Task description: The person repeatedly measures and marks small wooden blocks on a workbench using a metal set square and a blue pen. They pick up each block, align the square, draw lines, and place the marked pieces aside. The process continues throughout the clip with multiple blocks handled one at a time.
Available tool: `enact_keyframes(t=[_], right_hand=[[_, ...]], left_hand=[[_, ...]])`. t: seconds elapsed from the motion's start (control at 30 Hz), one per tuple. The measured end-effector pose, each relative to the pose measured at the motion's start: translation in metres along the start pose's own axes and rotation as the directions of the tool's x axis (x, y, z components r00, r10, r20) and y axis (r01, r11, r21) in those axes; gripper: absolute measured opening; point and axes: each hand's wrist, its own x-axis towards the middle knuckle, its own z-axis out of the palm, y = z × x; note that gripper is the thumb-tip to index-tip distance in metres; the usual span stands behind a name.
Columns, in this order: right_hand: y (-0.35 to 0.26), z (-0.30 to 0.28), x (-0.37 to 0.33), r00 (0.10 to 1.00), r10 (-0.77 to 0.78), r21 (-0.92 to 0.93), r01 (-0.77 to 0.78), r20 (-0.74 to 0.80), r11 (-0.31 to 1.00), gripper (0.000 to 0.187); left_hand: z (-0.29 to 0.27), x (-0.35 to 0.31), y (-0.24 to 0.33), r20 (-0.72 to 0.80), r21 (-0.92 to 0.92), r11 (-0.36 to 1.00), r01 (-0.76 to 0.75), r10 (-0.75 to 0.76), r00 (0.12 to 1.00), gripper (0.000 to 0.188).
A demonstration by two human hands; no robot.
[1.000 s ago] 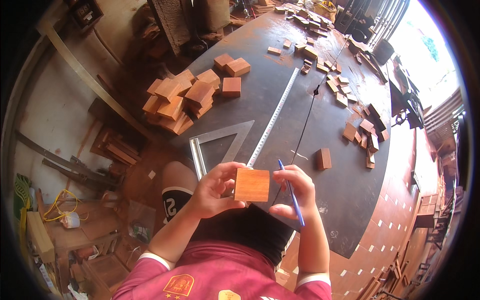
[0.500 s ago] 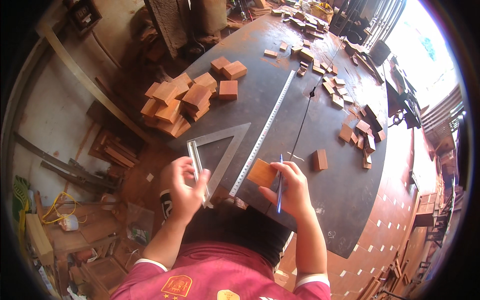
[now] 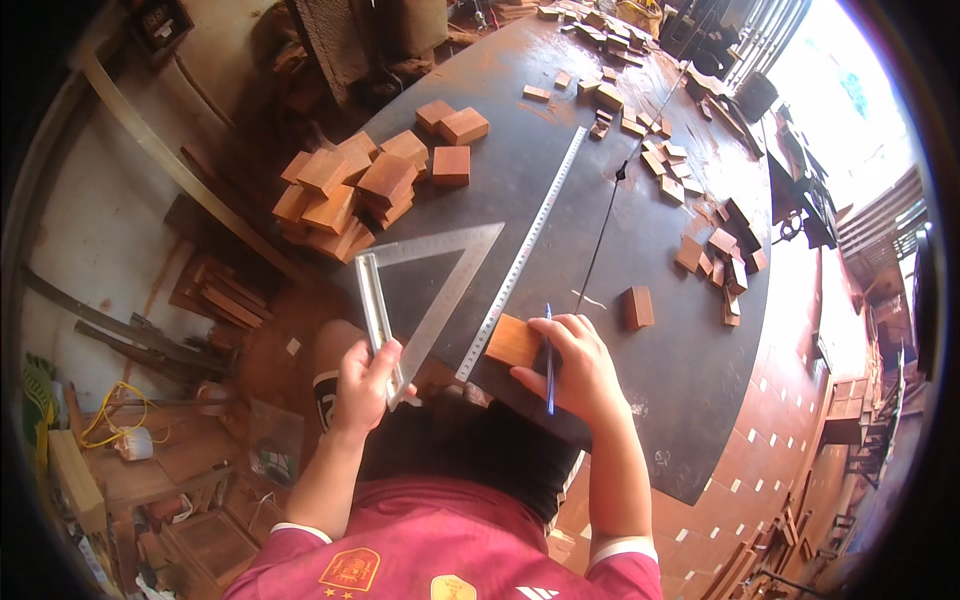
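My left hand (image 3: pixel 362 390) is closed round the lower end of a metal triangle square (image 3: pixel 455 298), its thumb pressed on the thick pale edge bar. The square is tilted, with its far corner toward the steel ruler (image 3: pixel 530 236) lying lengthwise on the dark table. My right hand (image 3: pixel 585 368) grips a flat reddish-brown wooden block (image 3: pixel 511 343) by its right edge, between thumb and fingers. A blue pen (image 3: pixel 549 372) is held in the same hand, upright across the block's edge. The block is beside the ruler's near end; whether it touches the table I cannot tell.
A heap of wooden blocks (image 3: pixel 345 190) sits at the table's left edge. One block (image 3: pixel 638 307) stands right of my right hand. Several small offcuts (image 3: pixel 722 255) lie along the right side, more at the far end. A dark seam (image 3: pixel 600 240) crosses the table (image 3: pixel 660 400).
My left hand has closed on the triangle square, which has shifted slightly up and left. My right hand has moved a little left with the block and pen, toward the ruler.
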Motion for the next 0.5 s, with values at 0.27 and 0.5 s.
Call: enact_keyframes(t=[0.27, 0.5], right_hand=[[0.0, -0.007, 0.003, 0.999, -0.004, 0.036, 0.002, 0.05, 0.999, 0.059], [0.001, -0.005, 0.002, 1.0, 0.0, 0.027, -0.001, 0.03, 1.0, 0.06]], left_hand=[[0.024, -0.011, -0.021, 0.106, 0.043, 0.988, -0.15, 0.144, 0.984, 0.012], [0.046, -0.021, -0.048, 0.022, 0.025, 0.99, -0.138, 0.138, 0.99, 0.012]])
